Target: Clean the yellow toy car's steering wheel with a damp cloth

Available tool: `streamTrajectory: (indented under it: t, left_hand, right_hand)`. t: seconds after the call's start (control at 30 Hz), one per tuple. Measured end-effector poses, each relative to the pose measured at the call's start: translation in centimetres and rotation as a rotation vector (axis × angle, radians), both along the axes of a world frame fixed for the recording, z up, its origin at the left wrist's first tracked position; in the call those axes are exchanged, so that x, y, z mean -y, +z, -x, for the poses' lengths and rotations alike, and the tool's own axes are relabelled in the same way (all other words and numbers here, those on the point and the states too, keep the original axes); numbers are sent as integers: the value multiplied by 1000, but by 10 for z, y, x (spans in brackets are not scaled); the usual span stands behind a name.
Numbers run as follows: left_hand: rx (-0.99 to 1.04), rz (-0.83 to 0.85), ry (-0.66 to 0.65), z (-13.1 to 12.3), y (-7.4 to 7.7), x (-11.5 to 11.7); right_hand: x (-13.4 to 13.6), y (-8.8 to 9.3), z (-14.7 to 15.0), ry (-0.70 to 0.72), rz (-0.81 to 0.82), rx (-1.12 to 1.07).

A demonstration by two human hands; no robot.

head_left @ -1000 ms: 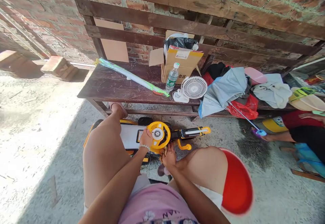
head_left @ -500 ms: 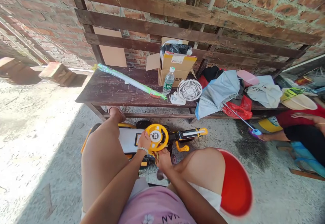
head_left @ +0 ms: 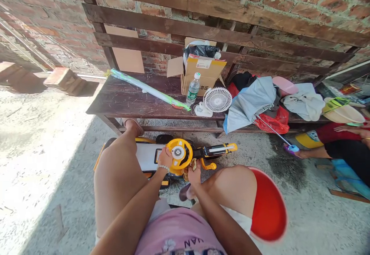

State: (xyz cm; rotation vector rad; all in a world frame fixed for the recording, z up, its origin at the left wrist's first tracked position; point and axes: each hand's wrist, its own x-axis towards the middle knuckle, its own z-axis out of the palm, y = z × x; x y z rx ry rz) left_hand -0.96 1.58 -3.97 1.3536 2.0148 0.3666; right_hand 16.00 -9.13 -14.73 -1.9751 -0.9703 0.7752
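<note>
Between my knees stands a yellow and black toy ride-on excavator [head_left: 144, 158] with a yellow steering wheel [head_left: 189, 155]. My left hand [head_left: 165, 158], with a beaded bracelet at the wrist, is closed on the left side of the wheel's rim. My right hand [head_left: 194, 174] is just below and right of the wheel, its fingers closed on a crumpled brown-and-yellow cloth [head_left: 193, 165]. Part of that cloth hangs by the wheel's lower edge. The toy's yellow-tipped arm [head_left: 221, 150] and a yellow crank-like lever [head_left: 209, 166] lie to the right of the hand.
Ahead is a dark wooden bench [head_left: 124, 101] bearing a cardboard box [head_left: 202, 74], a water bottle [head_left: 193, 89], a white fan [head_left: 217, 99] and a folded umbrella [head_left: 250, 101]. A red tub [head_left: 268, 208] stands by my right knee. Another person's leg [head_left: 315, 154] shows at the right.
My right hand has moved right, from beneath the steering wheel towards the toy's arm, with the cloth in it. My left hand stays on the wheel. The view has shifted slightly.
</note>
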Motion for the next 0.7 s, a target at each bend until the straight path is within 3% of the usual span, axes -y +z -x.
streamTrajectory:
  t: [0.1, 0.27, 0.43, 0.53, 0.7]
  left_hand:
    - [-5, -2, 0, 0, -1, 0]
    - [-15, 5, -12, 1, -3, 0]
    - [-24, 10, -15, 3, -3, 0]
    - [-13, 23, -14, 3, -3, 0]
    - [24, 22, -12, 2, 1, 1]
  right_hand:
    - [11, 7, 19, 203, 83, 98]
    - [13, 30, 51, 775, 151, 372]
    - [-2, 42, 45, 1120, 157, 491]
    - [12, 39, 31, 1012, 244, 534]
    - [32, 28, 23, 535, 396, 448]
